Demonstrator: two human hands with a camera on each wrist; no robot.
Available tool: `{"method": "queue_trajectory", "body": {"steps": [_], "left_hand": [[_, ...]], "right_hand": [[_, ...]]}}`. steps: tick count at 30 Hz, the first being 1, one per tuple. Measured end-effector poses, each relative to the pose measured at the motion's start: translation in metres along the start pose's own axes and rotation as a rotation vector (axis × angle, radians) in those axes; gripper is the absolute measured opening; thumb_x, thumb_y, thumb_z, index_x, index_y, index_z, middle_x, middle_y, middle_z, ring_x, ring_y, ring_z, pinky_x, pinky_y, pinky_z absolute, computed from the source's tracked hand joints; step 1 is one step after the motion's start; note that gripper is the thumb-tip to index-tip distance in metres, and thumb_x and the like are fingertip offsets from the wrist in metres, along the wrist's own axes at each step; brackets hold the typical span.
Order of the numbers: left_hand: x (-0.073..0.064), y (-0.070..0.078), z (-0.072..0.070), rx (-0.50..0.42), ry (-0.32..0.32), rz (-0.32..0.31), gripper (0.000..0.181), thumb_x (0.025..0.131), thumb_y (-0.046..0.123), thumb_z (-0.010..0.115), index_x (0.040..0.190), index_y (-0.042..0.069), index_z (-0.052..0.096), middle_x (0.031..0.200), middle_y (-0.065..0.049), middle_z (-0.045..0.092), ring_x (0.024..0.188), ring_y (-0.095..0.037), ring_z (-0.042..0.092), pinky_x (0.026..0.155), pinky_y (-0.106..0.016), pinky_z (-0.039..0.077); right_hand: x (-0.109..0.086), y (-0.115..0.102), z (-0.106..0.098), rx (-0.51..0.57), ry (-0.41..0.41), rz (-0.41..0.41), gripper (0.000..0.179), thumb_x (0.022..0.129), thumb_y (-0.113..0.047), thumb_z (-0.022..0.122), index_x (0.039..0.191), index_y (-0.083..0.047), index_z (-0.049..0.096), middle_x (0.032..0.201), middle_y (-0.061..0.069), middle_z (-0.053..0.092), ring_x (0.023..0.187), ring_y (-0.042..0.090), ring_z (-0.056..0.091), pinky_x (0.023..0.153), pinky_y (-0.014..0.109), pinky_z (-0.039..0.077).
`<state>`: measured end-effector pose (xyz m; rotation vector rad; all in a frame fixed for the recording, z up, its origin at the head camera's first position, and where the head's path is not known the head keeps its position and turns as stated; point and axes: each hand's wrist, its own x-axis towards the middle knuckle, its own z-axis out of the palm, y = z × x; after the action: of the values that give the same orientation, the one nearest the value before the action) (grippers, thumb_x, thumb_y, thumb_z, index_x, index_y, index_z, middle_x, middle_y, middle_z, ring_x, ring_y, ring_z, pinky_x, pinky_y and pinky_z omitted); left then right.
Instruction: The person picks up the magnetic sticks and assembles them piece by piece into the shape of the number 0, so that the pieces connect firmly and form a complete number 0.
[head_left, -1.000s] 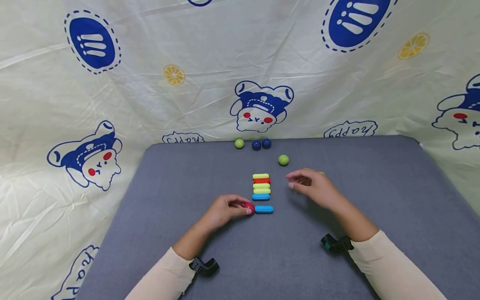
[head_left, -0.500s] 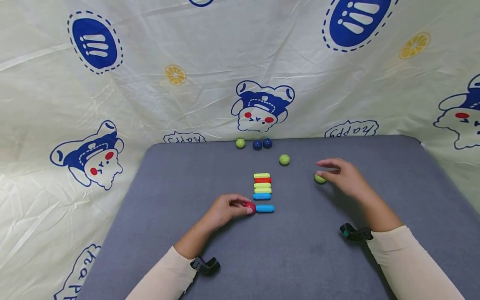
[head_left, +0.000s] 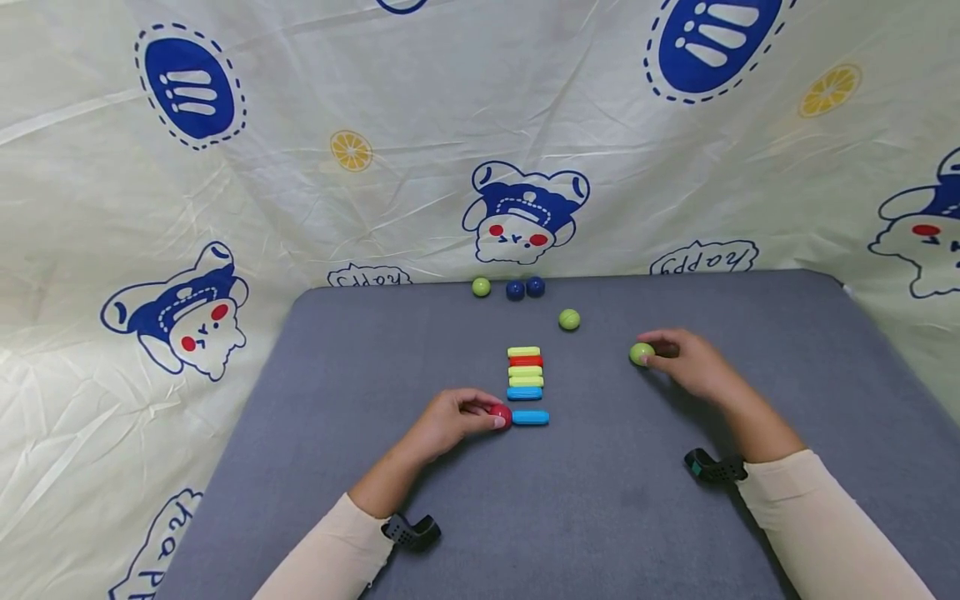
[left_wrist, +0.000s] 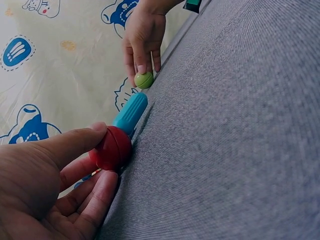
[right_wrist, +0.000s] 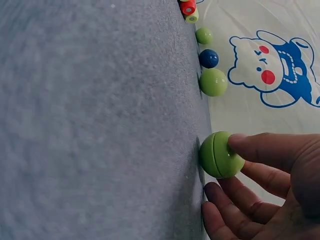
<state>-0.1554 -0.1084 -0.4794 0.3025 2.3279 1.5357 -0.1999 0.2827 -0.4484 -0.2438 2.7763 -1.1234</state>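
Two hands are working at a grey table (head_left: 600, 517): the left hand (head_left: 450, 423), its grip pinching a red ball (head_left: 501, 416) between thumb and fingers near the middle, and the right hand (head_left: 688, 362), its grip pinching a green ball (head_left: 641, 354) farther off to the right. Just right of the red ball, a blue stick (head_left: 531, 417) is lying sideways with its left end against it. Beyond that stick, five more are lying parallel in a short column: another blue stick (head_left: 525, 393) nearest, then two yellow sticks (head_left: 526, 372), a red stick (head_left: 526, 361) and a third yellow stick (head_left: 523, 352) farthest. A second green ball (head_left: 569, 320) is resting between this column and the far edge, slightly to the right, while two dark blue balls (head_left: 515, 291) are sitting side by side near that edge, with a third green ball (head_left: 481, 287) to their left. Behind the table, a pale printed cloth (head_left: 420, 100) is hanging, showing bears, orange slices and blue ovals; the lettering (head_left: 705, 260) at far right is reading "happy", and similar words at left are being partly cut off.
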Motion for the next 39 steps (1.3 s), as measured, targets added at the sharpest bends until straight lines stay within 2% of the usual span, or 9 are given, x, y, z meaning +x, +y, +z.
{"method": "queue_trajectory", "body": {"steps": [5,13,20,26,34,39], "left_hand": [[0.000,-0.001,-0.001,0.007,0.002,0.010,0.028,0.085,0.021,0.083,0.110,0.011,0.077,0.091,-0.005,0.074,0.078,-0.006,0.062,0.068,-0.021,0.050],[-0.001,0.000,-0.001,-0.002,-0.005,-0.003,0.028,0.085,0.022,0.083,0.110,0.012,0.077,0.092,-0.003,0.073,0.079,-0.008,0.061,0.067,-0.022,0.049],[-0.001,0.000,0.000,-0.005,-0.006,-0.008,0.028,0.085,0.023,0.083,0.110,0.012,0.077,0.093,-0.003,0.073,0.080,-0.009,0.061,0.068,-0.024,0.049],[-0.002,0.000,0.000,-0.003,-0.004,-0.009,0.028,0.085,0.023,0.083,0.111,0.012,0.077,0.094,-0.004,0.073,0.080,-0.009,0.062,0.068,-0.023,0.050],[-0.001,0.000,-0.001,0.000,-0.006,-0.007,0.029,0.086,0.024,0.082,0.111,0.011,0.076,0.096,-0.006,0.073,0.081,-0.009,0.062,0.068,-0.022,0.050],[-0.002,0.001,0.000,0.008,-0.008,-0.009,0.029,0.087,0.024,0.081,0.112,0.011,0.076,0.097,-0.006,0.073,0.081,-0.008,0.061,0.068,-0.022,0.050]], "right_hand": [[0.000,-0.003,0.005,-0.011,-0.005,-0.012,0.038,0.100,-0.017,0.065,0.132,0.003,0.061,0.127,0.028,0.064,0.117,0.041,0.061,0.085,0.034,0.048],[-0.004,-0.018,0.019,-0.011,-0.052,-0.048,0.038,0.099,-0.018,0.067,0.131,0.001,0.063,0.124,0.023,0.068,0.114,0.037,0.065,0.089,0.043,0.050],[-0.008,-0.032,0.034,0.013,-0.077,-0.049,0.036,0.098,-0.015,0.067,0.131,-0.001,0.063,0.126,0.023,0.064,0.115,0.039,0.064,0.094,0.053,0.051],[-0.011,-0.043,0.048,0.019,-0.096,-0.082,0.033,0.097,-0.013,0.068,0.128,-0.002,0.066,0.124,0.020,0.064,0.111,0.033,0.065,0.092,0.049,0.053],[-0.016,-0.058,0.062,0.005,-0.168,-0.079,0.033,0.096,-0.014,0.069,0.127,-0.005,0.067,0.121,0.014,0.065,0.108,0.027,0.066,0.091,0.045,0.055],[-0.019,-0.064,0.069,0.013,-0.203,-0.109,0.031,0.094,-0.012,0.070,0.125,-0.008,0.068,0.123,0.013,0.065,0.109,0.024,0.066,0.092,0.044,0.056]]}}
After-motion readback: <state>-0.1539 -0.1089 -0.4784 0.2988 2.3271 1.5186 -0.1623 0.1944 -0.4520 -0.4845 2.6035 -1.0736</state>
